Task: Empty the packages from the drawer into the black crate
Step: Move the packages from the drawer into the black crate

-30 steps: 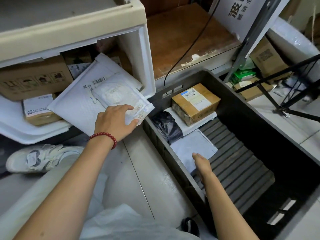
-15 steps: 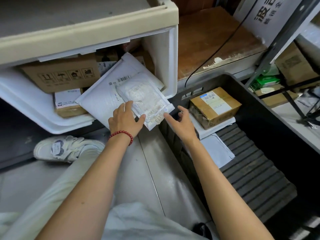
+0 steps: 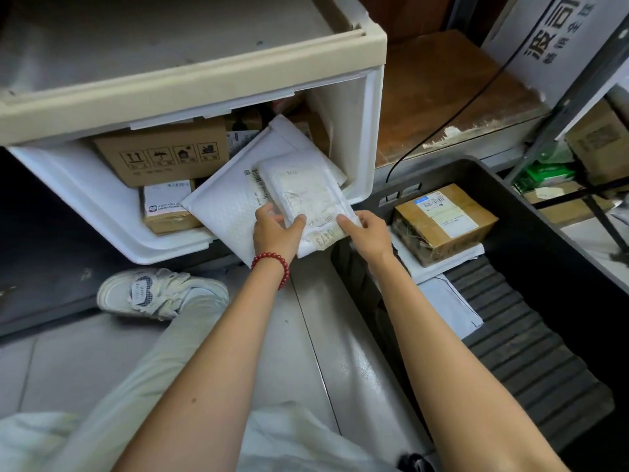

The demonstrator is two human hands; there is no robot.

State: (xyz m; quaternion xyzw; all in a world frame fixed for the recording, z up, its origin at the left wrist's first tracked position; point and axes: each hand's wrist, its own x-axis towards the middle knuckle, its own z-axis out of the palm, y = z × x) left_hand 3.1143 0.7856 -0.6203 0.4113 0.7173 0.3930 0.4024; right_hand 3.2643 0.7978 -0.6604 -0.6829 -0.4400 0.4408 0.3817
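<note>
Pinching the small white package [image 3: 306,195] at frame centre by its lower edge, left hand [image 3: 277,229] and right hand [image 3: 366,231] both curled on it, the person is taking it from the drawer [image 3: 102,212], likely needing a rightward swing into the black crate [image 3: 452,172] next.

Grey floor tiles [image 3: 85,362] lay below. A worn brown shelf [image 3: 442,107] carried a black cable [image 3: 476,96], beside a grey metal post [image 3: 558,114] and a white sign [image 3: 510,35].

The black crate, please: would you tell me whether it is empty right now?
No, a labelled cardboard box rests on flat white mailers inside the black crate.
</note>
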